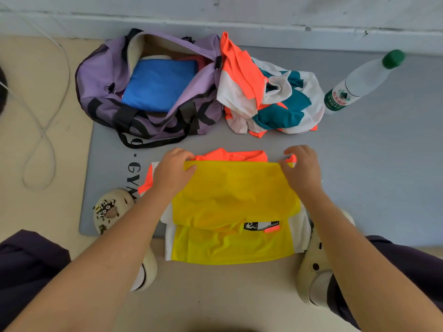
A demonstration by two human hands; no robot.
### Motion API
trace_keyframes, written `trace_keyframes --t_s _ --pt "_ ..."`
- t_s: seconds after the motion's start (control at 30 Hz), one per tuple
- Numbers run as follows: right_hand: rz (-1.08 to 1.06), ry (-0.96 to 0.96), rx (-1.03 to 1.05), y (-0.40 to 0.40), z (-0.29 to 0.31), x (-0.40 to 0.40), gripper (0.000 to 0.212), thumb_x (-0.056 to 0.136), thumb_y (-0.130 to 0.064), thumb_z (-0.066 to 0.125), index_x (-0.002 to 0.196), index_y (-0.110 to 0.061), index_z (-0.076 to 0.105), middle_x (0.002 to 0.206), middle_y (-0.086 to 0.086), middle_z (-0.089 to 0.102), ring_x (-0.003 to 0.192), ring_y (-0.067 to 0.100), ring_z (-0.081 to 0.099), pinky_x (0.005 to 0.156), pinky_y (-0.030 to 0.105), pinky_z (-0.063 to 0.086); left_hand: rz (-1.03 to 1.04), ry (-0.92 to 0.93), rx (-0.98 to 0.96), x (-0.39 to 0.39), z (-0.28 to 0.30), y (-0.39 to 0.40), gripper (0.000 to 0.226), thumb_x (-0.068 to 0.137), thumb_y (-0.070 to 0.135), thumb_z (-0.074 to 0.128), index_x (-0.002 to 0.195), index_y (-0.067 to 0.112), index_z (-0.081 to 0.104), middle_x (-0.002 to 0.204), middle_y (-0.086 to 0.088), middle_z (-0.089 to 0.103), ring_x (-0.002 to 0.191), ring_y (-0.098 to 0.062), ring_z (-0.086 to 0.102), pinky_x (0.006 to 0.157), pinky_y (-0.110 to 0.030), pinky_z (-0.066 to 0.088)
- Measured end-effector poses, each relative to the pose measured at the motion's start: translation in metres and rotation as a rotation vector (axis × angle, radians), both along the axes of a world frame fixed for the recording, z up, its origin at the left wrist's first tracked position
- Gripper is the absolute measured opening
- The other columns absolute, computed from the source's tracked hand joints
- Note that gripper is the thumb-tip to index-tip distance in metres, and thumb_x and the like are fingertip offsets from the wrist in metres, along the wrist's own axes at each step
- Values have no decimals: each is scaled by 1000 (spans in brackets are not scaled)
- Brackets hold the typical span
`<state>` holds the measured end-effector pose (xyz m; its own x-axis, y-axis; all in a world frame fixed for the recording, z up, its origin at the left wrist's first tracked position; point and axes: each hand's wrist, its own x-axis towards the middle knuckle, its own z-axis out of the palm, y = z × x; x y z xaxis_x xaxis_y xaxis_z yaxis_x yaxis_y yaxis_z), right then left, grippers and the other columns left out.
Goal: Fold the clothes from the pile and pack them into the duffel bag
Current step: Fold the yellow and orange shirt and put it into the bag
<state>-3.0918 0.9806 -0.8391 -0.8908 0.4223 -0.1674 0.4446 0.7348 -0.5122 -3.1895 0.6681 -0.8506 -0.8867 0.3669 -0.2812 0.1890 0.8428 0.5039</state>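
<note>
A yellow, orange and white shirt (235, 200) lies flat on the grey mat (371, 164) right in front of me, its lower yellow half folded up toward the collar. My left hand (172, 171) pinches the left corner of that folded edge. My right hand (300, 167) pinches the right corner. The purple duffel bag (100, 75) sits open at the back left with a folded blue garment (160, 85) inside. A crumpled pile of orange, white and teal clothes (268, 97) rests just right of the bag.
A clear water bottle with a green cap (359, 82) lies at the back right. White cables (43, 121) loop over the beige floor at left. My two cream clogs (110, 209) flank the shirt. A grey wall runs along the back.
</note>
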Motion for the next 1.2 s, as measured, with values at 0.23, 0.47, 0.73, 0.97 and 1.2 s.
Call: trace_keyframes --t_s 0.23,0.47,0.73,0.97,1.2 --pt "128 -289 -138 -11 -22 -15 29 87 -25 71 113 -14 63 109 5 63 99 21 56 80 29 42 -7 -200 -130 -15 -16 19 30 86 38 69 107 17 61 108 -5 56 100 -25 53 80 -40 48" --pt "300 -352 -50 -3 -19 -13 25 87 -33 70 87 -8 68 85 6 54 83 21 48 67 31 34 -52 -236 -44 -13 -22 6 16 85 31 72 93 20 64 96 2 62 90 -19 56 75 -36 47" --pt "422 -702 22 7 24 -5 38 92 -40 63 115 -10 63 110 12 62 98 25 54 74 30 39 -136 -443 -161 0 3 -5 16 96 33 57 91 18 59 82 -6 60 82 -27 58 63 -35 40" --pt "429 -758 -6 13 124 -18 22 96 -33 55 82 -17 61 85 9 72 76 21 72 67 28 47 -272 -498 -269 -28 107 -3 22 95 31 61 75 21 64 77 1 60 68 -20 68 57 -29 55" --pt "99 269 108 20 259 -22 22 94 -21 60 94 -2 72 84 16 68 82 33 60 69 34 41 1 396 207 -51 243 6 23 94 30 63 106 16 76 100 -7 75 93 -27 67 72 -33 45"
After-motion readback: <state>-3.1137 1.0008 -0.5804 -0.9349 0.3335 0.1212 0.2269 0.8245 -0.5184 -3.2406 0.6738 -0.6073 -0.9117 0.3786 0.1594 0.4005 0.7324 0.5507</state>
